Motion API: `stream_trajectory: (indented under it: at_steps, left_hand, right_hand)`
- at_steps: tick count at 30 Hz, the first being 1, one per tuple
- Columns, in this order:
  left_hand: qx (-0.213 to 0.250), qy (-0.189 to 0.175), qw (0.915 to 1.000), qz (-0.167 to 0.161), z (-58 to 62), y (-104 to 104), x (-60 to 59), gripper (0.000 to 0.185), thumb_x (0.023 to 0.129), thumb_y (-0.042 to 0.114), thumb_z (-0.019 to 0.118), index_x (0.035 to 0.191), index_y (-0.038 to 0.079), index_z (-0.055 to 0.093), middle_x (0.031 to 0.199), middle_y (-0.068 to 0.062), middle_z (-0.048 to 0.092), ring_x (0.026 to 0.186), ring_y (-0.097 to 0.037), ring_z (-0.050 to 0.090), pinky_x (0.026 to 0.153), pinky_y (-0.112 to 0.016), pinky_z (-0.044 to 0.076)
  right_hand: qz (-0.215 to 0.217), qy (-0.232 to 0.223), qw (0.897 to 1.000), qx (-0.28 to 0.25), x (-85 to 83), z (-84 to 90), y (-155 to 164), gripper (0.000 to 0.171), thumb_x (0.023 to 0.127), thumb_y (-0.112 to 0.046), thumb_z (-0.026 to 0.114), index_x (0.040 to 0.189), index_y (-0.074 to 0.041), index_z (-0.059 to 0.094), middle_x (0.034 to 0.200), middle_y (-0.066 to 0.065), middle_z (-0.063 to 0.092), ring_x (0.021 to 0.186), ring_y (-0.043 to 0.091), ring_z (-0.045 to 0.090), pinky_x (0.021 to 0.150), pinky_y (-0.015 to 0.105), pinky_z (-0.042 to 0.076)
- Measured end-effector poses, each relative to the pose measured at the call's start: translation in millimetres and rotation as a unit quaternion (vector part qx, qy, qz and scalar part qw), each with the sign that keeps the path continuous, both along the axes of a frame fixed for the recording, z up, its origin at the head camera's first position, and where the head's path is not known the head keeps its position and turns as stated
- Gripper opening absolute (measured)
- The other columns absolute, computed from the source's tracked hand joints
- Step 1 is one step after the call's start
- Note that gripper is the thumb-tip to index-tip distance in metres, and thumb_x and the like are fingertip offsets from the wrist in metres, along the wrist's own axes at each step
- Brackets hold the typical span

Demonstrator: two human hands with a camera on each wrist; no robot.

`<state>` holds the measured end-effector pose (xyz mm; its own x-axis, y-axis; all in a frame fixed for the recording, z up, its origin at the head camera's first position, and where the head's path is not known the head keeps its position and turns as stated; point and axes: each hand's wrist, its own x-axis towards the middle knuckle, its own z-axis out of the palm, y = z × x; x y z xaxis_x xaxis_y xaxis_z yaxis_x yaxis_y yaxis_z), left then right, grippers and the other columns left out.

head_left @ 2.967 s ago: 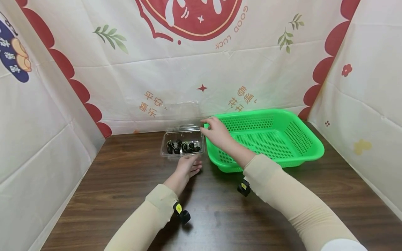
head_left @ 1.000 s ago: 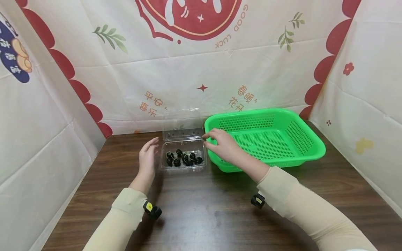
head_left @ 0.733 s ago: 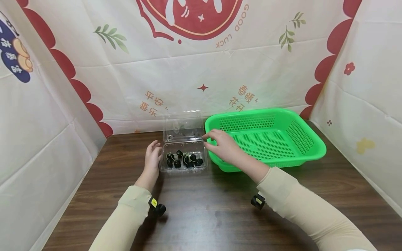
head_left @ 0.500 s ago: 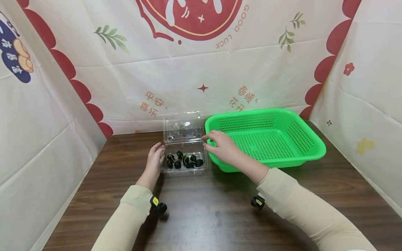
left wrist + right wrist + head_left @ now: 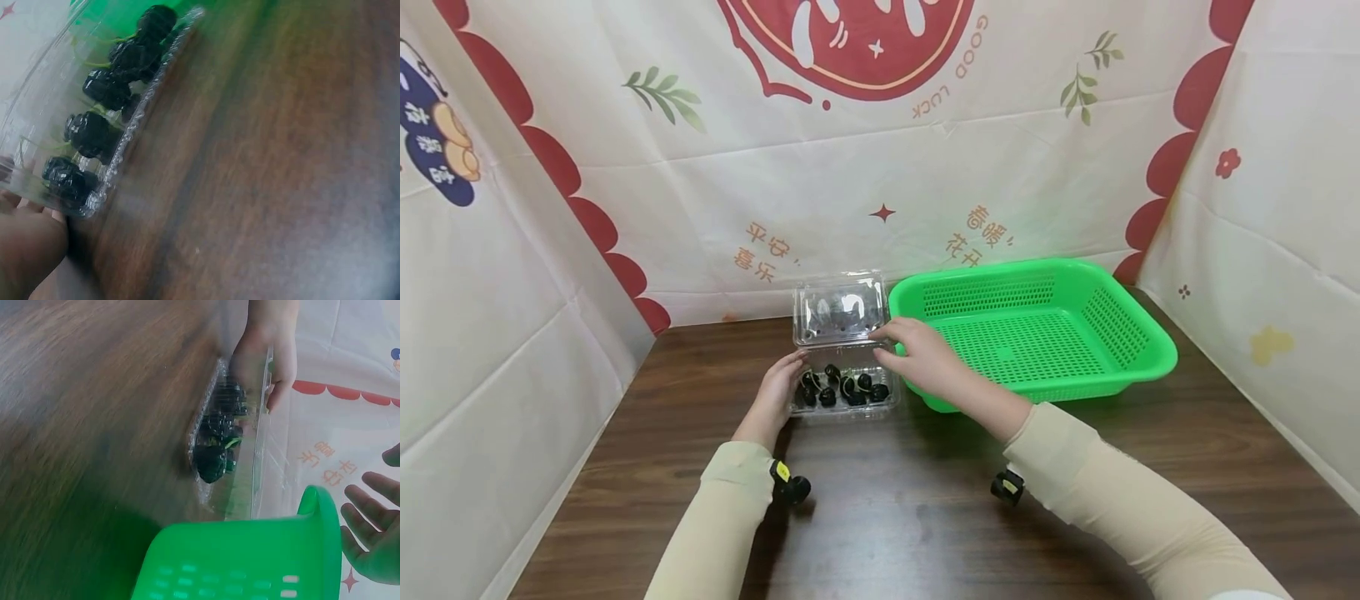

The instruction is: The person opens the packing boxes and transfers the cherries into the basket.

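Observation:
A clear plastic hinged box [image 5: 891,401] stands on the table with its lid [image 5: 841,310] raised at the back. Several glossy black, bumpy berries [image 5: 827,397] with thin green stems lie inside it. My left hand [image 5: 777,392] grips the box's left wall, its digits on either side of the rim, as the right wrist view also shows at the far end. My right hand [image 5: 925,357] is over the box's back right corner by the hinge, thumb and index finger apart. In the right wrist view its fingers [image 5: 365,515] are spread, holding nothing.
A green perforated basket [image 5: 1037,387] stands close against the box's right side, under my right forearm. Behind both hangs a printed white cloth [image 5: 715,200], with more cloth on either side. The dark wooden table [image 5: 887,517] stretches in front.
My left hand has gone from the box's front round to its left wall and taken hold. The box has come toward me since the first frame, its lid leaning further back.

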<state>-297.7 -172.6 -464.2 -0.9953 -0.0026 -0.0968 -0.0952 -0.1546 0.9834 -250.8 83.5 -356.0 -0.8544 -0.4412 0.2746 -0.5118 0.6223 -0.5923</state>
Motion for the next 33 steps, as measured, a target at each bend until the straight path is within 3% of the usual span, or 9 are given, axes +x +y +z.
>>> stream_trajectory:
  at_steps: [9,16,23,33]
  left_hand:
    - [-0.008,0.024,0.9993,0.028,-0.1,4,1.2,0.037,0.106,0.008,0.035,0.135,-0.013,0.044,0.132,-0.023,0.057,0.132,-0.037,0.042,0.114,-0.039,0.025]
    - [-0.008,0.022,0.9994,0.024,-3.1,2,2.6,0.038,0.107,0.011,0.034,0.134,-0.013,0.044,0.132,-0.025,0.055,0.132,-0.036,0.041,0.115,-0.039,0.024]
    - [-0.015,0.031,0.9992,0.021,-6.9,-1,5.3,0.038,0.107,0.012,0.032,0.133,-0.013,0.043,0.131,-0.027,0.055,0.13,-0.039,0.042,0.114,-0.04,0.025]
    - [-0.014,0.033,0.9993,0.01,-7.1,1,2.4,0.038,0.107,0.012,0.033,0.133,-0.013,0.043,0.132,-0.028,0.053,0.131,-0.038,0.041,0.115,-0.041,0.024]
  right_hand:
    - [0.031,0.001,0.999,0.028,-4.1,0.9,-24,0.03,0.095,-0.023,0.062,0.12,-0.007,0.066,0.117,0.004,0.065,0.109,0.021,0.058,0.096,0.038,0.046]
    - [0.048,0.019,0.994,0.099,-11.3,-4.4,-40,0.029,0.093,-0.02,0.063,0.118,-0.006,0.067,0.108,0.002,0.067,0.098,0.017,0.06,0.088,0.032,0.049]
    - [0.055,0.073,0.979,0.181,-20.9,-17.6,-44,0.027,0.09,-0.022,0.066,0.115,-0.01,0.07,0.109,0.002,0.069,0.098,0.019,0.061,0.087,0.036,0.049]
    - [0.079,0.095,0.97,0.209,-36.4,-30.9,-44,0.022,0.087,-0.016,0.068,0.108,-0.012,0.072,0.103,-0.001,0.07,0.095,0.018,0.062,0.091,0.036,0.047]
